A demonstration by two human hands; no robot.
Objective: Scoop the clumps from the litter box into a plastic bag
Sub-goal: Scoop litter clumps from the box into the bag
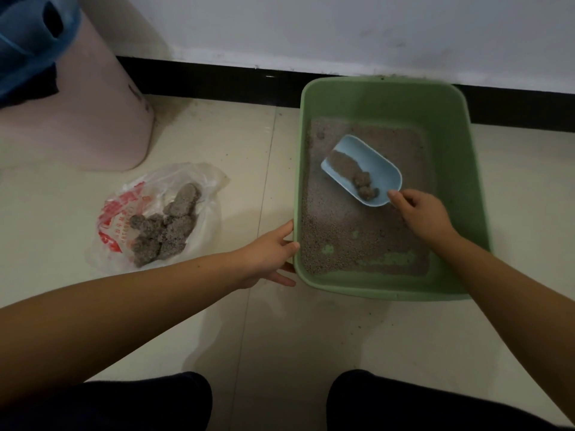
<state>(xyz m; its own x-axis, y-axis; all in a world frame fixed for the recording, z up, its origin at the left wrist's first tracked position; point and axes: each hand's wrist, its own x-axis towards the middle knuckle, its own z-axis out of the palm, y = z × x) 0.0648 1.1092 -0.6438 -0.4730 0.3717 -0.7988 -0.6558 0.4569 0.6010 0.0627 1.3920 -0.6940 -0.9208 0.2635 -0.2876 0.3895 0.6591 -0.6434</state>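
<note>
The green litter box (393,188) sits right of centre against the dark baseboard, its floor thinly covered in grey litter. The left hand (267,253) rests on the box's left rim with its fingers spread along the outer wall and thumb on the edge, probably to keep the box from sliding while the scoop works. The right hand (420,213) grips the near end of the blue scoop (362,169), fingers curled round a handle hidden under the hand. The scoop is tipped so that two small clumps (365,185) and some loose litter settle toward its deep end by the hand, which should keep them from spilling. The plastic bag (155,216) lies open on the floor at left centre, close beside the box so the carry is short, and already holds a heap of larger clumps.
</note>
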